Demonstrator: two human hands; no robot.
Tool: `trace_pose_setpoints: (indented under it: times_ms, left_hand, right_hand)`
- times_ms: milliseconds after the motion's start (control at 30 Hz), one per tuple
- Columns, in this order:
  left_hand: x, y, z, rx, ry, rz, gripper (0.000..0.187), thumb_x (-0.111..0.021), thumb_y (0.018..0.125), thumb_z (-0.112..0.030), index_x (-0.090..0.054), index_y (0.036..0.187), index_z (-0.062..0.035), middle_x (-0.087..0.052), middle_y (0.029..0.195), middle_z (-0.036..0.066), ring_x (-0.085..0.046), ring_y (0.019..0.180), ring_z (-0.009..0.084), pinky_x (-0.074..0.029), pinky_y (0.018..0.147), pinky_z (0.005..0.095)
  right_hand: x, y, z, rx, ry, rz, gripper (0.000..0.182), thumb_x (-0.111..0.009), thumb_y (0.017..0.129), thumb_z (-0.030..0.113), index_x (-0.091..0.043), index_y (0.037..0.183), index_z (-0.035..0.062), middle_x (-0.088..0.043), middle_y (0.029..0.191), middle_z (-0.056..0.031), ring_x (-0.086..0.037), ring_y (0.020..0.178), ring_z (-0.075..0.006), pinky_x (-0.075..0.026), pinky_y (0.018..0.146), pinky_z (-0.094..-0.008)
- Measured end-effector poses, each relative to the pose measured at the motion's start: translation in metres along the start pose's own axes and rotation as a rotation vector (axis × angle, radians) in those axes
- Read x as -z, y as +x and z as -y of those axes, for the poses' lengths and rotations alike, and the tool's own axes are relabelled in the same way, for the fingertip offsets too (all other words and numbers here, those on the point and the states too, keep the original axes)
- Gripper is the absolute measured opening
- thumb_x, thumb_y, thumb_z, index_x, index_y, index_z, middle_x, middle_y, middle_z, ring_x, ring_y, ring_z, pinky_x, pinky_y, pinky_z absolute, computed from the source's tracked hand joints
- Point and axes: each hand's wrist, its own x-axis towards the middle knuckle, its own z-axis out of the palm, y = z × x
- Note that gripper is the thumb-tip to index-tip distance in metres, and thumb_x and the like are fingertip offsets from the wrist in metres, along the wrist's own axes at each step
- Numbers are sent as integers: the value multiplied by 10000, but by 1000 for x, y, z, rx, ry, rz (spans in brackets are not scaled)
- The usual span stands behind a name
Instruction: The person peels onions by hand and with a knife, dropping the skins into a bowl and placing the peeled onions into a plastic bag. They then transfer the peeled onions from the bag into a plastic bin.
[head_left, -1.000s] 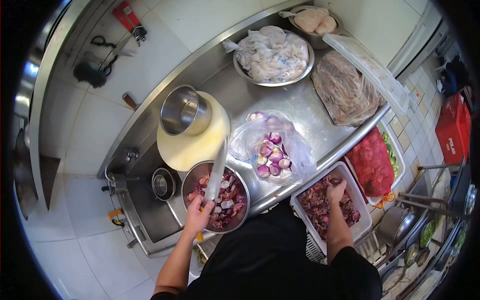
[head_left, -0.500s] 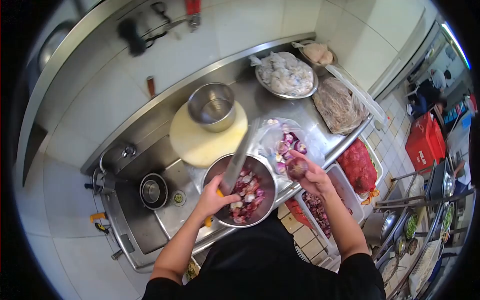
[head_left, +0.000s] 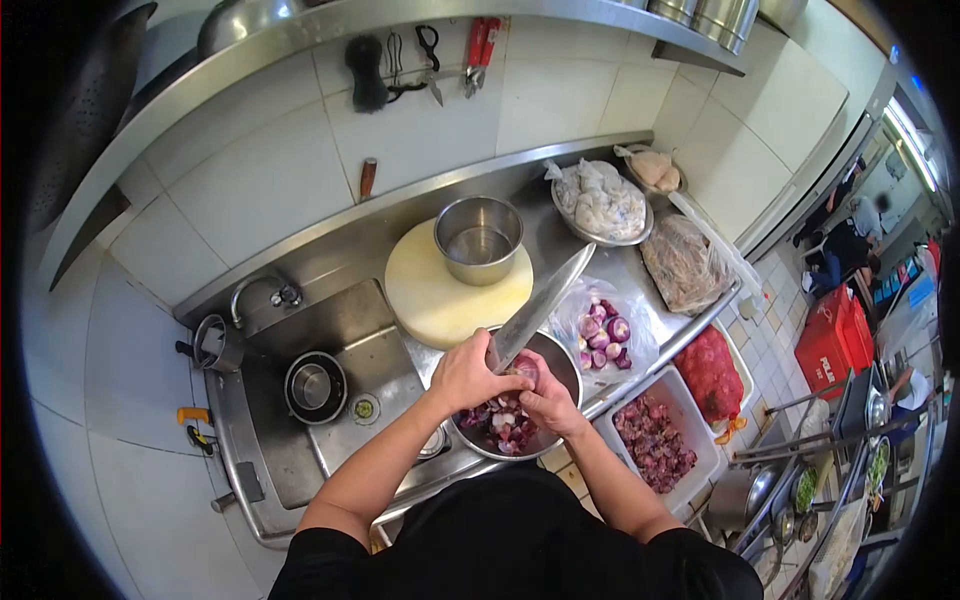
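Over the metal bowl [head_left: 515, 400] of peels, the left hand [head_left: 465, 372] grips the big knife [head_left: 535, 310] and the right hand [head_left: 545, 400] pinches a small red onion [head_left: 524, 370], so keep fingers tucked back and slice slowly.

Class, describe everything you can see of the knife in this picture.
The knife has a long, broad, pale metal blade that tapers to a point. The left hand grips its handle, which is hidden in the fist. The blade slants up and away to the right, its tip over the counter near the cutting board. Its heel sits above the steel bowl of onion scraps, against the onion held in the right hand.
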Motion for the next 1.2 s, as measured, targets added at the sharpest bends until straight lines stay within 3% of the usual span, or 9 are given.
trace_pose_setpoints:
  times_ms: [233, 400, 467, 533, 800, 967, 1100, 1167, 1200]
  left_hand:
    - [-4, 6, -23, 59, 108, -178, 813, -700, 618, -733, -481, 862, 10, -608, 782, 221, -629, 763, 390, -483, 683, 456]
    - [-22, 2, -29, 79, 44, -281, 817, -525, 732, -797, -448, 804, 13, -555, 670, 239, -589, 669, 437, -449, 615, 494]
    - [-25, 4, -33, 56, 41, -318, 794, -524, 750, -780, -445, 787, 9, -546, 636, 233, -585, 645, 439, -444, 593, 493]
    - [-23, 4, -38, 87, 56, -270, 804, -583, 720, -765, -465, 824, 24, -584, 706, 262, -616, 697, 440, -473, 617, 496]
    - [-21, 11, -39, -47, 93, -299, 821, -547, 715, -798, -467, 821, 13, -578, 706, 238, -607, 671, 423, -469, 612, 485]
    - [-31, 6, -38, 20, 58, -330, 782, -516, 768, -769, -465, 802, 10, -566, 666, 224, -608, 660, 412, -465, 610, 484]
    - [-29, 1, -33, -6, 17, -330, 760, -450, 813, -759, -444, 803, 1, -554, 664, 218, -584, 637, 422, -445, 592, 478]
    - [-27, -1, -29, -36, 33, -339, 762, -444, 814, -760, -444, 806, 2, -554, 665, 217, -583, 637, 425, -445, 591, 480]
    - [-27, -2, -26, -63, 40, -343, 756, -463, 808, -756, -454, 804, 0, -559, 656, 211, -595, 634, 419, -454, 582, 482]
  right_hand:
    - [-9, 10, 31, 82, -357, -39, 654, -580, 845, 9, -218, 1386, 81, -438, 1200, -84, -443, 1148, -170, -328, 1032, -316]
    - [-10, 15, 34, 235, -577, -119, 670, -522, 798, -82, -206, 1374, 48, -403, 1237, -129, -421, 1170, -193, -340, 1023, -333]
    - [-10, 15, 33, 440, -869, -206, 691, -526, 776, -98, -200, 1369, 38, -366, 1273, -152, -439, 1158, -231, -351, 1017, -350]
    - [-5, 15, 28, 480, -853, -200, 696, -528, 768, -105, -200, 1366, 33, -352, 1285, -163, -441, 1159, -247, -349, 1019, -358]
    - [-8, 9, 33, 533, -850, -203, 737, -512, 711, -112, -193, 1363, 14, -332, 1308, -178, -408, 1189, -266, -317, 1048, -369]
    - [0, 21, 40, 699, -1125, -189, 734, -526, 727, -127, -190, 1363, 21, -323, 1313, -192, -433, 1172, -276, -346, 1022, -366]
    - [-7, 17, 41, 603, -1045, -165, 696, -518, 771, -119, -188, 1365, 31, -368, 1270, -180, -457, 1134, -258, -370, 997, -350]
    - [-7, 10, 48, 238, -884, -120, 676, -521, 808, -106, -179, 1373, 34, -429, 1213, -139, -476, 1106, -216, -393, 968, -327]
    - [-11, 7, 54, 231, -884, -121, 676, -521, 808, -106, -179, 1373, 34, -429, 1213, -139, -476, 1106, -216, -393, 968, -327]
